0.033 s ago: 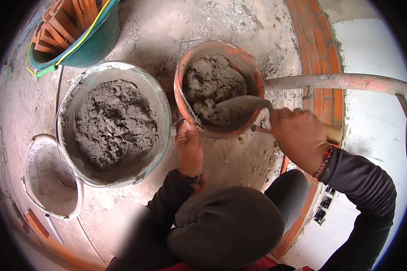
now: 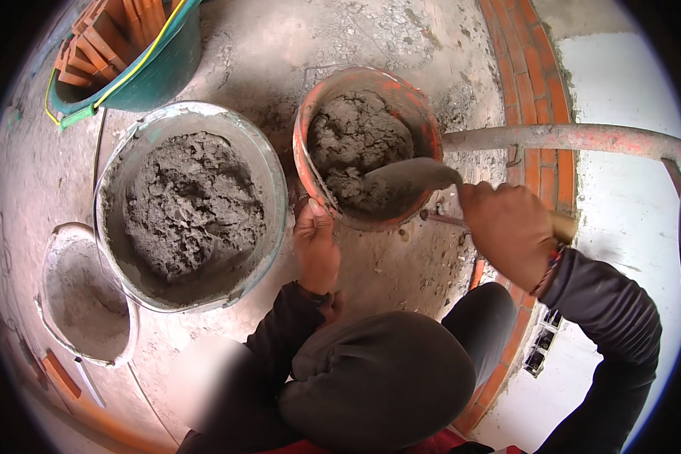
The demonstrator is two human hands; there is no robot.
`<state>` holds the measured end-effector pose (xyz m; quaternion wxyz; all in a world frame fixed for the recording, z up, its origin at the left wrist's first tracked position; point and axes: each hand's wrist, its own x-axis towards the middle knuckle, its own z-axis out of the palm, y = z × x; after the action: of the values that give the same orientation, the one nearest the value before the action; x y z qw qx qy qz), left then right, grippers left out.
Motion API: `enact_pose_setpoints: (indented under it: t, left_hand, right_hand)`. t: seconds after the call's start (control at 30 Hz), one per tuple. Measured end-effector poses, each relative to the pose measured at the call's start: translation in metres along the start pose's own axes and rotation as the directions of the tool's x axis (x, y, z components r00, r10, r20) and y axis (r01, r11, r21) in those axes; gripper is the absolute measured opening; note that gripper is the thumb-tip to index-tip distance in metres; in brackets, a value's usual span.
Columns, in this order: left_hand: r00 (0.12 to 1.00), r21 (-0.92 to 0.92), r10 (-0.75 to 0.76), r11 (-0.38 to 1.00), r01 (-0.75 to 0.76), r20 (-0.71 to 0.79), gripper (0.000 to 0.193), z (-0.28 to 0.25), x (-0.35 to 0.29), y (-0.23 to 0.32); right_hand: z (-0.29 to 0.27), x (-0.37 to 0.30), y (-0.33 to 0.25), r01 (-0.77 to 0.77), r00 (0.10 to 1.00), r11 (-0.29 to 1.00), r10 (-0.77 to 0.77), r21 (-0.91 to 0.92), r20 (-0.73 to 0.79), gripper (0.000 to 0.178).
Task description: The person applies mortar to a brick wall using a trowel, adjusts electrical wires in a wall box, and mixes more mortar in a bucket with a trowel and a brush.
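Left fingers [image 2: 318, 207] pinch the stained orange bucket [image 2: 415, 94], while right fingers [image 2: 474, 200] are curled round a trowel [image 2: 410, 178].

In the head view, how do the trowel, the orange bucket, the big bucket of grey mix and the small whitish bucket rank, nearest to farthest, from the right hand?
From the right hand:
1. Trowel: held in it.
2. Orange bucket: to its left.
3. Big bucket: farther left.
4. Small whitish bucket: far left, lower down.
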<state>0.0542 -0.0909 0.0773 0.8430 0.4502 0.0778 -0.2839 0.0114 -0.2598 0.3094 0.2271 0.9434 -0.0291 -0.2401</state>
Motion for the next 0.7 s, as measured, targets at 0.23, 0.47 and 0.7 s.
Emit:
enact_pose_setpoints:
  t: [0.23,0.47,0.7]
  left_hand:
    - [0.996,0.044,0.08,0.996,-0.082,0.031,0.031,0.0,0.004,-0.009]
    - [0.997,0.063,0.048,0.997,-0.051,0.052,0.029,-0.009,0.005,-0.013]
    - [0.98,0.088,0.184,0.978,-0.19,0.074,0.029,-0.014,0.015,-0.039]
  right_hand:
    - [-0.005,0.057,0.014,-0.139,0.904,0.779,-0.151,0.611,0.399,0.042]
    - [-0.006,0.041,0.071,0.059,0.97,0.983,-0.098,0.173,0.223,0.035]
    - [0.016,0.041,0.069,0.017,0.985,0.999,-0.025,0.05,0.169,0.029]
